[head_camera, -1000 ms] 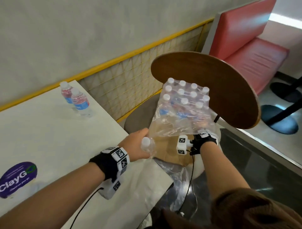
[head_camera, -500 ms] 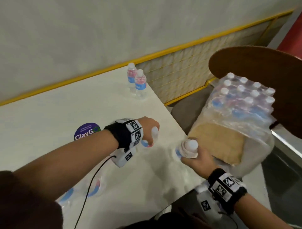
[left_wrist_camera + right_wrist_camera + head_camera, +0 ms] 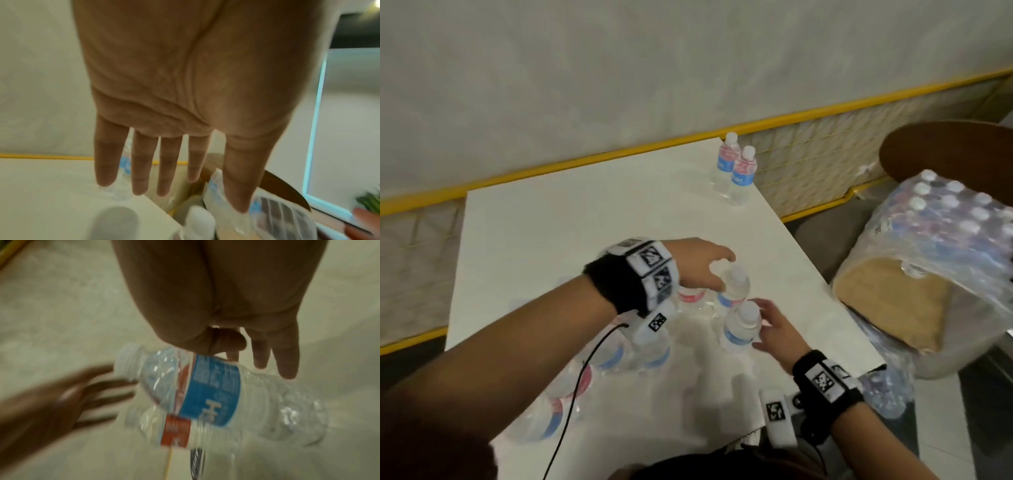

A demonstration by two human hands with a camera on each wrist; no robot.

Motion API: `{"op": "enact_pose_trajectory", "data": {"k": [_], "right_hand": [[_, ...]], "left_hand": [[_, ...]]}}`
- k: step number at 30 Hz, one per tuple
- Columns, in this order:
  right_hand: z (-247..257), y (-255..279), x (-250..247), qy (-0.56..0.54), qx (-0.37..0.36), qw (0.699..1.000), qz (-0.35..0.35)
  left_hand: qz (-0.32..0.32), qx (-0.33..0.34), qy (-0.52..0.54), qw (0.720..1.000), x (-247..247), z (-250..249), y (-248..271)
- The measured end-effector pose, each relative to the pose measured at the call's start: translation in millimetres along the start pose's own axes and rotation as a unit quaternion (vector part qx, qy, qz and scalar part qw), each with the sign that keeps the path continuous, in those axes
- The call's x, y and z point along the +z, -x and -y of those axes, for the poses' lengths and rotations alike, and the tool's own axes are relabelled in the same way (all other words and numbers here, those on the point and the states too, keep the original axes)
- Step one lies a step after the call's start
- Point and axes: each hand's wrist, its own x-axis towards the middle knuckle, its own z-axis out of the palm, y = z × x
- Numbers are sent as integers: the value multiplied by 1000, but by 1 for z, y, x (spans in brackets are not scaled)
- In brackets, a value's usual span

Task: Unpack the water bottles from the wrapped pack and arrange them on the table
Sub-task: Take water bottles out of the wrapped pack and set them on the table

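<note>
On the white table (image 3: 571, 240), my left hand (image 3: 702, 267) hovers open with straight fingers (image 3: 139, 170) just over a standing water bottle (image 3: 736, 284) and grips nothing. Beside it my right hand (image 3: 774, 329) holds another blue-labelled bottle (image 3: 743, 325) (image 3: 216, 392) between thumb and fingers, and it stands on the table. Several more bottles (image 3: 654, 349) sit under my left forearm. Two bottles (image 3: 739, 171) stand at the far right corner. The wrapped pack (image 3: 945, 233) rests on a chair to the right.
The pack's torn plastic hangs over a cardboard tray (image 3: 893, 305) on the chair seat. A round wooden chair back (image 3: 945, 154) rises behind it. A yellow-railed mesh partition (image 3: 808, 171) runs along the table's far side. The table's right edge lies close to my right wrist.
Both hands carried a bottle each from the pack to the middle of the table. My left hand has let go of its bottle and opened. My view swung left.
</note>
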Motion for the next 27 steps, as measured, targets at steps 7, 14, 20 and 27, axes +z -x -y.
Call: {"op": "enact_pose_trajectory", "data": {"k": [7,14,20,27], "right_hand": [[16,-21,7,-175,158,972,-5],[9,-17,48,-204,157,966,36],[1,-10,77,-161,162,973,29],[6,-2,110,-151,170,973,41]], "left_hand": [[-93,-98,82,987,-1,105,97],[26,-166,115,979,41,164,136],[11,-127,131,983,52,175,130],[-45,-176,231,956,41,200,151]]}}
